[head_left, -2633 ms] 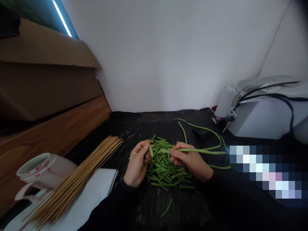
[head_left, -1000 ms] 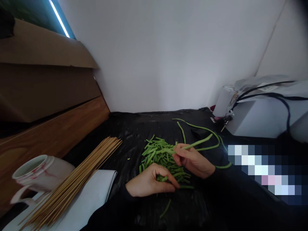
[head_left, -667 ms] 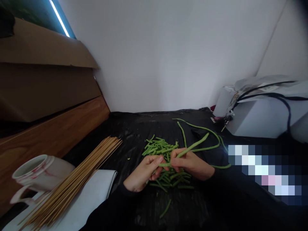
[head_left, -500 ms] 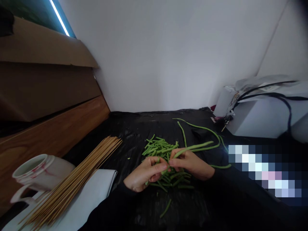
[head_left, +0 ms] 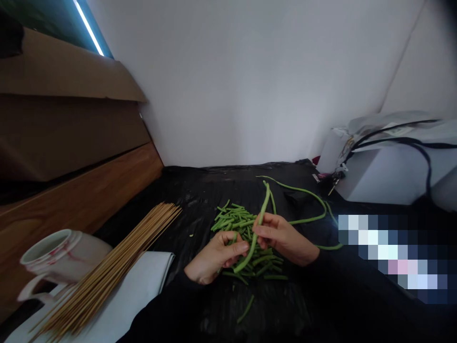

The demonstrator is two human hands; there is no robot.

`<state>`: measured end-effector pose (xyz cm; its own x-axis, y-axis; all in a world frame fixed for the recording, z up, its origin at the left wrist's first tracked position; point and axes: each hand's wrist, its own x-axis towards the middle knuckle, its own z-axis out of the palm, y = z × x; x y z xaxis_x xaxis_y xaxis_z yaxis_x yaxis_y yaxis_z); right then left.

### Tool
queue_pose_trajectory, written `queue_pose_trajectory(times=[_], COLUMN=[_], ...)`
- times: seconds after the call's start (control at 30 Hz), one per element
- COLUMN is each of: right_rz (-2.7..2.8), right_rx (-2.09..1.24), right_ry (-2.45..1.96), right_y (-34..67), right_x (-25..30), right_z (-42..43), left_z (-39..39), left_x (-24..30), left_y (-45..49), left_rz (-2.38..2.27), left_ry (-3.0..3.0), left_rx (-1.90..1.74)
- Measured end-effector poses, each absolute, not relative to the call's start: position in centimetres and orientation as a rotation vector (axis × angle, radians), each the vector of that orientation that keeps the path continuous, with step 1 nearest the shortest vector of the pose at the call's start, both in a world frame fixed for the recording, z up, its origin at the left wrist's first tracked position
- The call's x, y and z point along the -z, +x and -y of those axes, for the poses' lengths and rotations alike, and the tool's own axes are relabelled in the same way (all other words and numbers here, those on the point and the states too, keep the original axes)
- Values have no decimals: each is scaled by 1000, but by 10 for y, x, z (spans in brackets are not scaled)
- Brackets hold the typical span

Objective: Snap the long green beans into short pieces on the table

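Over a pile of short green bean pieces (head_left: pixel 232 221), my two hands are close together. My right hand (head_left: pixel 287 240) pinches a length of long green bean (head_left: pixel 264 209) between thumb and fingers. That length stands slanted, its top pointing away from me and its lower end beside my left fingertips. My left hand (head_left: pixel 214 255) is closed, with bits of bean piece (head_left: pixel 234 237) showing at its curled fingers; how many it holds is hidden. Behind my right hand lie uncut long beans (head_left: pixel 314 193), curving across the black plastic sheet (head_left: pixel 200 190).
On the left, a bundle of thin wooden skewers (head_left: pixel 117 267) rests on white paper (head_left: pixel 152 271) next to a mug (head_left: pixel 67 252). A cardboard box (head_left: pixel 71 133) stands behind them. White boxes with black straps (head_left: pixel 389 166) are at right. One loose bean piece (head_left: pixel 245 309) lies near me.
The bean length in my right hand has swung from pointing right to slanting upright. My right fingers have moved slightly up and away from my left fingertips. My left hand stays almost still.
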<state>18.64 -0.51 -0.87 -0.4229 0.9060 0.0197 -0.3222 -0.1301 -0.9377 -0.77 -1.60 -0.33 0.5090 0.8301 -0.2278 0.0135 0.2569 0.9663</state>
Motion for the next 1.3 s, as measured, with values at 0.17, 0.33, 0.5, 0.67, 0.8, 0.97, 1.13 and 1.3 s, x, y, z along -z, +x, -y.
queue_pose_trajectory(times=[0.17, 0.33, 0.5, 0.67, 0.8, 0.97, 1.13, 1.3], right_rz=[1277, 1337, 1245, 1211, 1207, 1187, 1213, 1112], right_rx=[-1673, -1638, -1588, -1542, -1542, -1484, -1441, -1498], right_ry=[-750, -754, -757, -734, -728, -801, -844, -816], right_y=[184, 183, 182, 180, 178, 177, 178, 180], right_x=[17, 19, 9, 7, 10, 15, 17, 11], right_z=[3, 4, 6, 8, 8, 6, 4, 5], left_z=[17, 18, 20, 20, 17, 17, 11, 1], left_x=[4, 2, 0, -1, -2, -1, -4, -10], left_y=[-5, -4, -3, -3, -5, -2, -6, -21], left_rz=[-879, -863, -845, -855, -848, -918, -857, -643], left_ry=[1173, 1248, 1272, 1190, 1118, 1092, 870, 521], left_rx=[-669, -601, -661, -826, -945, -1110, -1304, -1305])
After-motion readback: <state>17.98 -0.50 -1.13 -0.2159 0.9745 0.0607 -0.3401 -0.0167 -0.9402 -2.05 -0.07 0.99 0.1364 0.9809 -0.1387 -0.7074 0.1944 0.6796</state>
